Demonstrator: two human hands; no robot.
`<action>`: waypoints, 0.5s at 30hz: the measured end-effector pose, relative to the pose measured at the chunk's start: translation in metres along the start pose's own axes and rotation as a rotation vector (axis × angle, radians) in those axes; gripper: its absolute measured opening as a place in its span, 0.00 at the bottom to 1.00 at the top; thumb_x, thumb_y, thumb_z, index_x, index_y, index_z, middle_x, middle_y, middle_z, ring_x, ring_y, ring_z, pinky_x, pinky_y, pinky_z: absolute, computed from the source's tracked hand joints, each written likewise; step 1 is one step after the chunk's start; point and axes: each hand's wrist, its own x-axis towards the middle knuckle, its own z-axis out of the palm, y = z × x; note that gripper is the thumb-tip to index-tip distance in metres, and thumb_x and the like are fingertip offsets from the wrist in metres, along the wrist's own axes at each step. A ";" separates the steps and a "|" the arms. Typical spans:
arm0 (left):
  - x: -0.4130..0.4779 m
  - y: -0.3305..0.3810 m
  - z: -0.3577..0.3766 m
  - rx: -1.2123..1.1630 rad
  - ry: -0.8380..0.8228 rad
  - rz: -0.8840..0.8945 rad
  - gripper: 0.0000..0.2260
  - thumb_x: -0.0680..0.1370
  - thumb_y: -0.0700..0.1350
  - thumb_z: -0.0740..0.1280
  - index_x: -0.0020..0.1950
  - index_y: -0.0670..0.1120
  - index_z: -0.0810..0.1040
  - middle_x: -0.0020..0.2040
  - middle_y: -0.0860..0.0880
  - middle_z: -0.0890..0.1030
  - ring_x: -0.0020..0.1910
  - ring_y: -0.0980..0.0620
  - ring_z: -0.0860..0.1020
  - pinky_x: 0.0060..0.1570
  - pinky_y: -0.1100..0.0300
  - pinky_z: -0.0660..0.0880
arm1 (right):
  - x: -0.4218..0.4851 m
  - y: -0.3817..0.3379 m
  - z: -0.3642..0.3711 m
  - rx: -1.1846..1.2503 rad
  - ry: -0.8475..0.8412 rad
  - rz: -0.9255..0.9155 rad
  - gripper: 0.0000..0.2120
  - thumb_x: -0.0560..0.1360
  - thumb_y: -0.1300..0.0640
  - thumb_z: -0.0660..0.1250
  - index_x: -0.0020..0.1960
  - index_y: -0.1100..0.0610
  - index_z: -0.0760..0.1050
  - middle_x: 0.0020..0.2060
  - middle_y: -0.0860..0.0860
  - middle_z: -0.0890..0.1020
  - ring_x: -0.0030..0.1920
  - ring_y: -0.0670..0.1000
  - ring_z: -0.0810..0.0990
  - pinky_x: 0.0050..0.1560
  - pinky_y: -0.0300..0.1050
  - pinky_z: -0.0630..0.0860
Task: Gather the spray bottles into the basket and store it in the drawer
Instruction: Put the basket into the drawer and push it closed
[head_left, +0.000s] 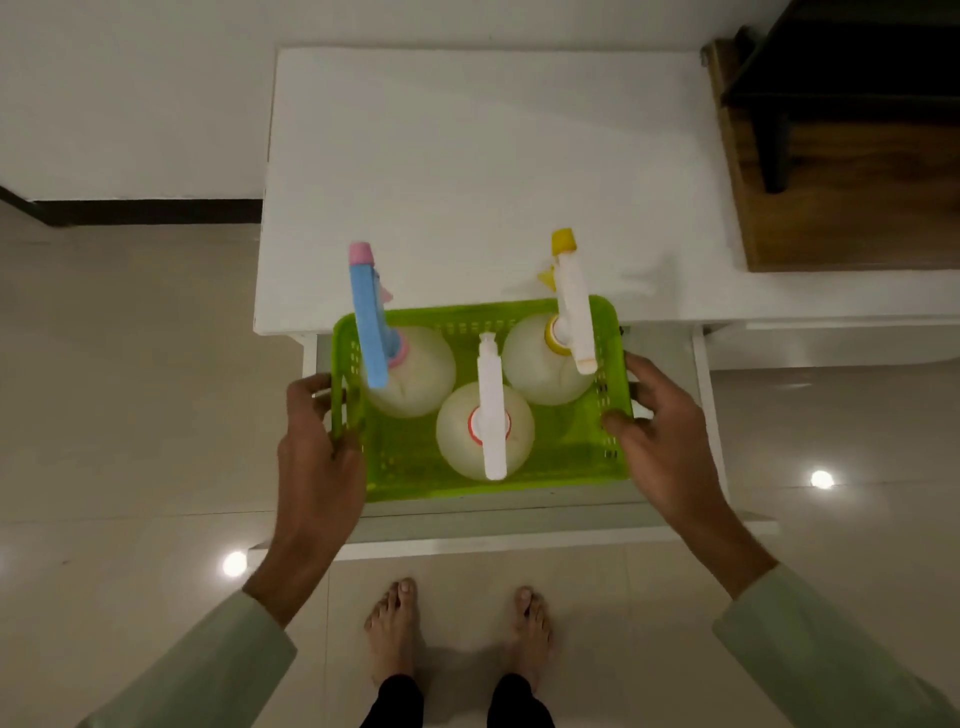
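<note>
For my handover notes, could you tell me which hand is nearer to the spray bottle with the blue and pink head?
Left. The left hand grips the green plastic basket wall beside that bottle; the right hand holds the opposite wall.

Lime-green perforated basket (483, 467); translucent whitish bottles with blue-and-pink (370, 332), white-and-yellow (571, 312), and white-and-red (491, 415) sprayers; white counter (467, 156).

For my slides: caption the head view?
Both hands, left hand and right hand, hold green basket of three spray bottles over open drawer.
</note>
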 end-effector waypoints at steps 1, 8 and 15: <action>-0.005 -0.008 0.003 0.005 -0.018 -0.020 0.24 0.75 0.25 0.58 0.63 0.49 0.66 0.55 0.52 0.77 0.37 0.59 0.82 0.27 0.67 0.75 | -0.004 0.008 0.002 -0.008 -0.003 0.016 0.31 0.73 0.74 0.66 0.71 0.50 0.75 0.57 0.51 0.85 0.55 0.50 0.85 0.47 0.48 0.85; 0.002 -0.054 0.034 -0.010 -0.125 -0.124 0.21 0.74 0.24 0.58 0.58 0.46 0.65 0.57 0.46 0.74 0.40 0.67 0.79 0.31 0.71 0.74 | -0.006 0.062 0.025 0.091 -0.030 0.192 0.29 0.74 0.74 0.63 0.71 0.52 0.76 0.56 0.55 0.85 0.57 0.56 0.83 0.48 0.53 0.85; 0.036 -0.096 0.070 -0.062 -0.201 -0.306 0.17 0.76 0.28 0.60 0.59 0.46 0.64 0.57 0.43 0.72 0.45 0.53 0.75 0.30 0.61 0.76 | 0.022 0.111 0.054 0.119 -0.052 0.396 0.32 0.72 0.75 0.60 0.70 0.49 0.75 0.47 0.59 0.84 0.44 0.57 0.81 0.45 0.59 0.82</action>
